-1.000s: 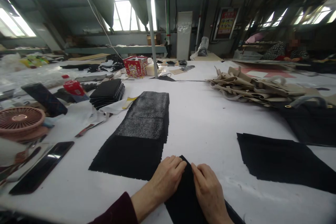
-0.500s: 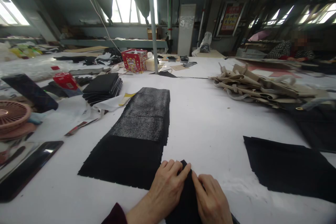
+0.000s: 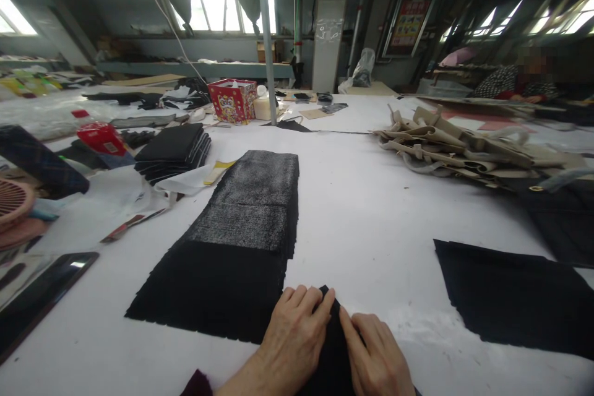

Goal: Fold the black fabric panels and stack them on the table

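Note:
At the bottom middle, a narrow folded piece of black fabric [image 3: 333,352] lies on the white table between my hands. My left hand [image 3: 294,337] is closed on its upper left part, with the thumb and bent fingers near the top corner. Along the right edge, my right hand [image 3: 378,352] pinches the same fabric, its index finger stretched toward the fold and the other fingers curled. The thumb of this hand is hidden. Just beyond my left hand lies a stack of black fabric pieces [image 3: 195,288], its far part speckled grey.
Another black fabric piece [image 3: 515,297] lies at right, below a heap of beige pieces [image 3: 464,148]. On the left are folded black fabric [image 3: 169,145], a red-capped bottle [image 3: 102,139], a phone-like dark slab [image 3: 41,297] and a pink fan [image 3: 13,201]. A person [image 3: 515,83] sits far right.
The view has shifted a little, so the things at left sit slightly further left. My hands keep their hold on the fabric, almost unmoved.

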Motion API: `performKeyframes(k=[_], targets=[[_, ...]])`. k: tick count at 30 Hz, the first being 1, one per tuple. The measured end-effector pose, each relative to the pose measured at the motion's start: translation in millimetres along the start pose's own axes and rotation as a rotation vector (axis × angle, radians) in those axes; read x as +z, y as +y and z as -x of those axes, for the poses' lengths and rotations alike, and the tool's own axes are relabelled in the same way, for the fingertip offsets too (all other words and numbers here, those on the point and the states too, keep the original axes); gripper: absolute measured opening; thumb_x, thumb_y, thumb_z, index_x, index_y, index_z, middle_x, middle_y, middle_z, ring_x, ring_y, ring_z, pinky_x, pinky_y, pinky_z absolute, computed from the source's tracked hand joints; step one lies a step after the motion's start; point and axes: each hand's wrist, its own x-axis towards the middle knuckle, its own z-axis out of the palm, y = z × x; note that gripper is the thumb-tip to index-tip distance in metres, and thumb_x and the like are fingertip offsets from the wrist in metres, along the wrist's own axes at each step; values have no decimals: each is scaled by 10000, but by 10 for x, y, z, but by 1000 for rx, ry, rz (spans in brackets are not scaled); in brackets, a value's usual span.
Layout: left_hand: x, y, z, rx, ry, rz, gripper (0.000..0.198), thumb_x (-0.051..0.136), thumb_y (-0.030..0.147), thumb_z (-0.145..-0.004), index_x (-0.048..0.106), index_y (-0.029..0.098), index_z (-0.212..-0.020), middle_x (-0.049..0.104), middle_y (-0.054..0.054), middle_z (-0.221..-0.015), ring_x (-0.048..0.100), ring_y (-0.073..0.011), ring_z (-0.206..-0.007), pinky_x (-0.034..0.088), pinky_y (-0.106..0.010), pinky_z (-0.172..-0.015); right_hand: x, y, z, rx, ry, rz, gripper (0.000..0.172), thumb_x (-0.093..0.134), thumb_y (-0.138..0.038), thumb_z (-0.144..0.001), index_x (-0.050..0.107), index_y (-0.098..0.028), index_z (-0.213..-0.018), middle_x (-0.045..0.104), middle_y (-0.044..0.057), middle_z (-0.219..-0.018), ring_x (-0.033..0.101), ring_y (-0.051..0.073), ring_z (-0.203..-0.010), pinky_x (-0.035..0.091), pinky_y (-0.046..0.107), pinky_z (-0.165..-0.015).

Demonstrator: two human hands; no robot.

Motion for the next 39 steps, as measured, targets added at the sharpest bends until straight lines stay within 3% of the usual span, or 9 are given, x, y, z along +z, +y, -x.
performKeyframes(k=[13,18,22,27,39], targets=[[-1,22,-17,-18,-17,-30,399,403,162,-989,446,165,-1385,573,-81,-1058,527,-243,-904,456,-431,-781,-15,-9,-27,-9,-12,11,391,429,-38,-918,524,-31,-1298,591,118,-883,530,207,-769,469,344,-670],[-46,16,-21,-40,-9,-13,405,425,163,-979,451,158,-1383,582,-91,-1109,536,-246,-929,468,-433,-801,-72,-86,-139,41,41,9,335,378,-34,-943,554,-29,-1227,558,104,-833,511,202,-752,457,340,-649],[-135,5,-26,57,53,-2,455,441,130,-962,431,199,-1411,525,-92,-1347,509,-246,-1117,431,-428,-954,-114,-148,-200,92,50,-3,323,363,-45,-962,562,-64,-1216,544,83,-818,509,200,-754,463,336,-661],[-125,23,-28,163,17,-70,346,442,139,-966,529,169,-1300,611,-61,-1258,495,-234,-1186,379,-406,-1033,-168,-173,-200,165,13,-31,304,346,-73,-984,596,-74,-1157,540,85,-841,508,201,-772,467,345,-681],[-97,70,1,190,-21,-181,450,495,118,-943,469,206,-1383,563,-40,-1319,459,-225,-1219,308,-391,-1107,-311,-103,12,197,9,-65,300,384,-43,-969,604,-75,-1171,542,85,-878,518,201,-819,476,349,-741]])
